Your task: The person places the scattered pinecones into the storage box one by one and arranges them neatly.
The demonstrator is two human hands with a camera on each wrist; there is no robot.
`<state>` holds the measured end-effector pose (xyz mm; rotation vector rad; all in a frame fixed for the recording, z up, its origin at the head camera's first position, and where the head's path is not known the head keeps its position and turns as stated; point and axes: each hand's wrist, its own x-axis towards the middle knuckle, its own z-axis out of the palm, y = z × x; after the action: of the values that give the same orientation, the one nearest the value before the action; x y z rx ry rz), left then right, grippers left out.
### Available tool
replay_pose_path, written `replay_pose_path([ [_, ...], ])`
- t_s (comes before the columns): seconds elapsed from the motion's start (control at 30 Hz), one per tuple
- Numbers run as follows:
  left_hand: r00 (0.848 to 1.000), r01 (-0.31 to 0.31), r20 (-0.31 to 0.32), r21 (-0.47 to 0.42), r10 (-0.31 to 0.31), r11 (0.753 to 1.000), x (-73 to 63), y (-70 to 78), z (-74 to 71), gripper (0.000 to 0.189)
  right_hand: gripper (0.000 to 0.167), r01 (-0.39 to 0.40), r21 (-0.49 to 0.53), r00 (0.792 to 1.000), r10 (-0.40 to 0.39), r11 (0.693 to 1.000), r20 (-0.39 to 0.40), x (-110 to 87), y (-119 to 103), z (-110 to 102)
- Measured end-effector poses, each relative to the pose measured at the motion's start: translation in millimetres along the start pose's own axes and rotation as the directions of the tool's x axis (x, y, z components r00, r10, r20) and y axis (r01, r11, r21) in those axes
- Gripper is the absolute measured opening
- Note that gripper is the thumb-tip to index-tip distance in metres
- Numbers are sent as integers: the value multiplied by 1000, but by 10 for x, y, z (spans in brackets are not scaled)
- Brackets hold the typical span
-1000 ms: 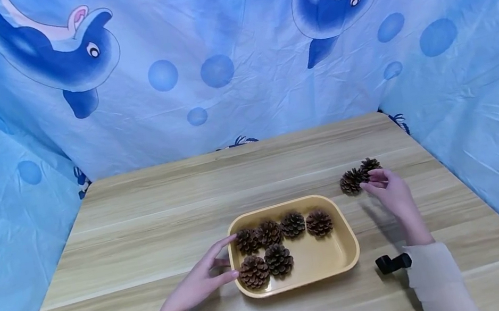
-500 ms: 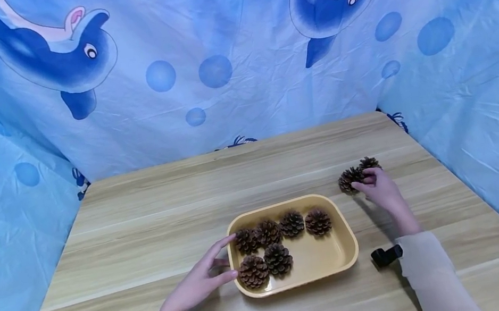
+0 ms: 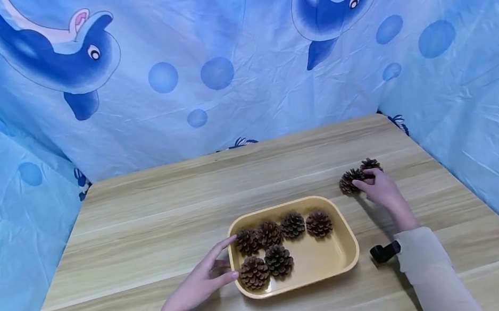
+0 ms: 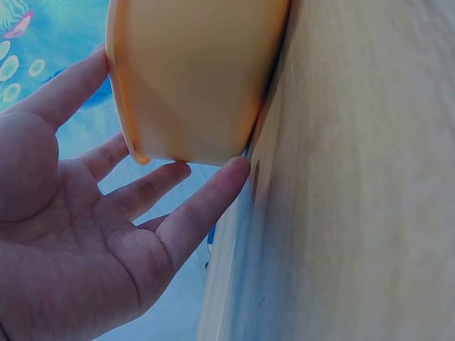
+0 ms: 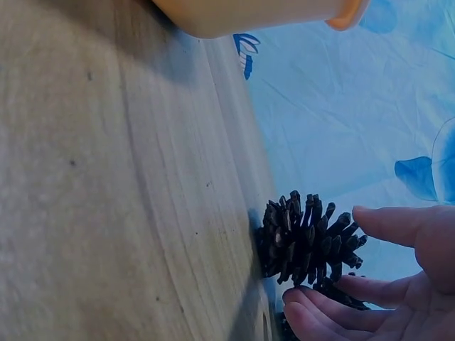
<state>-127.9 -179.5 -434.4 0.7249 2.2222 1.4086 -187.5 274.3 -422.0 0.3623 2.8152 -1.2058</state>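
A yellow plastic tray (image 3: 316,261) sits on the table with several brown pine cones (image 3: 279,259) inside, along its far side and left end. My left hand (image 3: 199,281) touches the tray's left end, thumb at the rim and fingers extended against the wall, as the left wrist view confirms. Beyond the tray's right end, my right hand (image 3: 385,193) has thumb and fingers on opposite sides of a pine cone (image 5: 302,241), pinching it at the tabletop. A second loose pine cone (image 3: 370,164) lies just behind, partly hidden by the fingers.
The wooden table (image 3: 155,202) spreads around the tray, bounded by a blue dolphin-print cloth (image 3: 211,32) at the back and sides. A dark wrist mount (image 3: 385,252) sticks out from the right sleeve.
My right hand has shifted slightly left, from between the two loose pine cones onto the nearer one, and closed its thumb and fingers on it. The left hand and tray stay put.
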Motion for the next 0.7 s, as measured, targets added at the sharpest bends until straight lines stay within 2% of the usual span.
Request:
replay_pose_path([
  [0.17, 1000, 12, -3, 7, -12, 1000, 9, -9, 2, 75, 70, 13, -25, 1000, -13, 1000, 17, 10, 13, 6],
  [0.43, 1000, -19, 11, 15, 19, 1000, 11, 10, -3, 74, 70, -17, 11, 1000, 16, 1000, 16, 28, 3, 12],
  [0.7, 1000, -17, 8, 14, 17, 1000, 1, 19, -4, 74, 64, -27, 32, 1000, 27, 999, 0, 41, 3, 29],
])
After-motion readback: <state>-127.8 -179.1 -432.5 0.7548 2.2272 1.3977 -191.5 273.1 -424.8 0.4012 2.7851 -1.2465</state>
